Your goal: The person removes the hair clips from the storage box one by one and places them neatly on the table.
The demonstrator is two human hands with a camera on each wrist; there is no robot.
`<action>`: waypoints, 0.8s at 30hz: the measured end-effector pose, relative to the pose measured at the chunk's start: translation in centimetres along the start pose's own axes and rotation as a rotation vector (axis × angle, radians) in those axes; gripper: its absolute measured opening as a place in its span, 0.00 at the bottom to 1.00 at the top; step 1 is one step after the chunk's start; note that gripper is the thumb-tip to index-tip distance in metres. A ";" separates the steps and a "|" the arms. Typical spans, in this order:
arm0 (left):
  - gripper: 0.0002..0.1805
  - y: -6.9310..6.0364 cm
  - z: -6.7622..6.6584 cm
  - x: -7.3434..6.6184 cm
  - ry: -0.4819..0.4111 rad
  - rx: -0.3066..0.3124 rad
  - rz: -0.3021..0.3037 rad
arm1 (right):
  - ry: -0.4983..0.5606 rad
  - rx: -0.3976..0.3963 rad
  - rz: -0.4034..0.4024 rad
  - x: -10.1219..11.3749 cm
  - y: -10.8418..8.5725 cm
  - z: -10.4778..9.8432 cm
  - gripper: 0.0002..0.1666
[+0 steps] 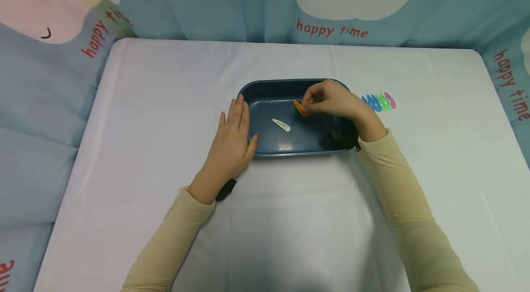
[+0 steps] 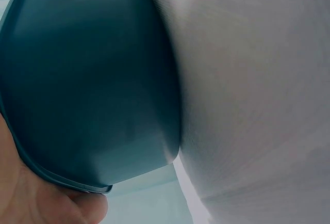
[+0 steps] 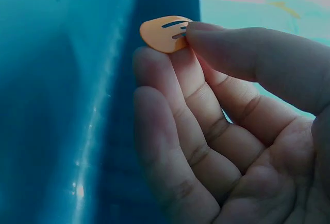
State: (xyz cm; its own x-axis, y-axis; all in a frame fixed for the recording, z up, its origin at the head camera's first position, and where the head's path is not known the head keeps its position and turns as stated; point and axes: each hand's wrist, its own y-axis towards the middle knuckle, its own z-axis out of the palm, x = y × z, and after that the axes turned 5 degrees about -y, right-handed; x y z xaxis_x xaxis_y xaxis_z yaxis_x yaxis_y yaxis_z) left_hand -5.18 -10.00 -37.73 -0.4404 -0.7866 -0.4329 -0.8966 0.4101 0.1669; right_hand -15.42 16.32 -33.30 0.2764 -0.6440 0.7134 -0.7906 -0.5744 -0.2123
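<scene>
A dark blue rectangular tray (image 1: 290, 148) sits mid-table, its outer side wall (image 2: 103, 79) filling much of the left wrist view. Over it, my right hand (image 1: 331, 99) pinches an orange snap hair clip (image 1: 300, 108) between thumb and fingers; its rounded, slotted end (image 3: 154, 34) shows in the right wrist view. A white hair clip (image 1: 281, 125) lies on the tray's floor, left of the orange one. Along the tray's left rim rests my left hand (image 1: 233, 142), fingers straight and thumb at the near corner.
Just right of the tray, several hair clips (image 1: 378, 102) in blue, green and pink lie in a row on the white tablecloth (image 1: 165, 99). Partly behind the right forearm is the row's left end. A light blue printed curtain (image 1: 207, 2) borders the table.
</scene>
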 end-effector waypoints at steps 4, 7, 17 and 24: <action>0.37 0.0 0.2 0.0 -0.001 -0.004 0.003 | 0.027 -0.012 0.011 0.1 -0.5 -0.3 0.03; 0.37 0.0 0.2 0.0 0.002 -0.002 0.002 | 0.057 -0.024 0.008 0.1 -1.1 -0.8 0.03; 0.37 -0.1 0.3 0.0 0.010 -0.014 0.010 | 0.122 -0.082 0.026 -0.2 -2.9 -2.0 0.04; 0.37 -0.1 0.2 0.0 0.009 -0.016 0.014 | 0.102 -0.135 0.007 -0.3 -4.0 -2.6 0.04</action>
State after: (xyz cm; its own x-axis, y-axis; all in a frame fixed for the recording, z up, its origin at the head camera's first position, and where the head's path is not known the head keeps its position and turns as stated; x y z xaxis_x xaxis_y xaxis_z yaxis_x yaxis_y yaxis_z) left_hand -5.14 -9.95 -37.93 -0.4533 -0.7849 -0.4226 -0.8909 0.4137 0.1873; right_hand -13.80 20.13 -30.95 0.2189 -0.5893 0.7777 -0.8603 -0.4926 -0.1310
